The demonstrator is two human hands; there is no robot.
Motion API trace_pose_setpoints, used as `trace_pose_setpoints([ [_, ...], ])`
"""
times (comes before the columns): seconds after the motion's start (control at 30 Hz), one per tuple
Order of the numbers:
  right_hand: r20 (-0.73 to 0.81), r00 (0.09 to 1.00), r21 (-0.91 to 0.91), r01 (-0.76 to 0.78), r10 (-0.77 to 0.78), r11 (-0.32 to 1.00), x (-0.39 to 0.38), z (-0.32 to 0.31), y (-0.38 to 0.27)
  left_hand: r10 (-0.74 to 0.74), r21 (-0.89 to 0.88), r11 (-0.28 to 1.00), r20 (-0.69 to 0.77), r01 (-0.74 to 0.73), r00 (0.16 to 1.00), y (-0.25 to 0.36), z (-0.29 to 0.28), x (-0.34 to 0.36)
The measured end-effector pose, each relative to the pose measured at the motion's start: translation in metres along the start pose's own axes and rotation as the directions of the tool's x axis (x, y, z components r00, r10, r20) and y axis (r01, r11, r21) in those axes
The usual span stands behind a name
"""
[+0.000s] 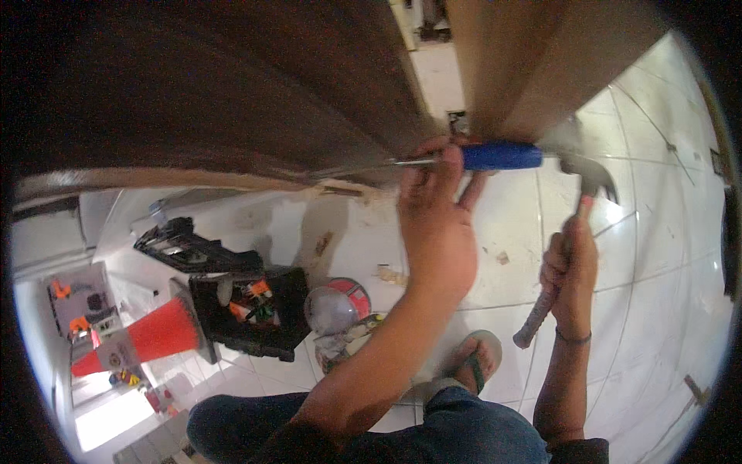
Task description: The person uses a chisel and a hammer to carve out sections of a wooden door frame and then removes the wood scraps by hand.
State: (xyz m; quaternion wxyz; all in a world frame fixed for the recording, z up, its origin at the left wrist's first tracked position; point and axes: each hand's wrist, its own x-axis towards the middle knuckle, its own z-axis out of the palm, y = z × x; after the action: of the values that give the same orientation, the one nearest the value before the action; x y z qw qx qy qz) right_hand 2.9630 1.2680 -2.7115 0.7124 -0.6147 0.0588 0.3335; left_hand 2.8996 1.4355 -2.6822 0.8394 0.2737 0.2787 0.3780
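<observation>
My left hand [437, 224] grips a screwdriver-like tool with a blue handle [502, 156]; its thin metal shaft points left along the lower edge of a dark brown wooden panel [232, 85], where the tip is hard to make out. My right hand [570, 271] is closed round the wrapped handle of a claw hammer [587, 178]. The hammer's head is beside the end of the blue handle, blurred; whether they touch I cannot tell. A lighter brown wooden panel [525, 54] stands to the right of the dark one.
At left on the tiled floor are an open black toolbox [286, 321], a black case lid [201, 247], an orange cone [158, 332], a round plastic container [332, 305] and scattered tools. My sandalled foot [475, 359] is below my hands.
</observation>
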Motion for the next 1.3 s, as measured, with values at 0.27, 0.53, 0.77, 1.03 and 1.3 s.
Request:
trace_pose_setpoints([
  [0.27, -0.207, 0.962, 0.244, 0.229, -0.181, 0.942, -0.015, 0.025, -0.016, -0.075, -0.054, 0.996, 0.022, 0.076, 0.997, 0.02, 0.006, -0.01],
  [0.53, -0.043, 0.998, 0.132, -0.045, 0.051, 0.99, -0.016, 0.009, -0.005, -0.046, -0.003, 0.999, 0.001, 0.046, 0.999, 0.013, 0.009, -0.013],
  [0.77, -0.181, 0.975, 0.281, 0.175, -0.127, 0.943, -0.012, 0.001, -0.016, -0.051, -0.031, 0.998, 0.023, 0.052, 0.998, 0.001, 0.013, -0.017],
  [1.03, -0.008, 0.999, 0.03, 0.04, -0.04, 0.999, -0.013, 0.003, 0.002, -0.059, -0.025, 0.998, -0.018, 0.058, 0.998, 0.008, 0.013, -0.016],
  [1.3, -0.01, 0.999, 0.229, -0.038, 0.042, 0.973, -0.006, 0.013, 0.005, -0.154, -0.041, 0.987, -0.006, 0.154, 0.988, 0.016, 0.01, -0.013],
])
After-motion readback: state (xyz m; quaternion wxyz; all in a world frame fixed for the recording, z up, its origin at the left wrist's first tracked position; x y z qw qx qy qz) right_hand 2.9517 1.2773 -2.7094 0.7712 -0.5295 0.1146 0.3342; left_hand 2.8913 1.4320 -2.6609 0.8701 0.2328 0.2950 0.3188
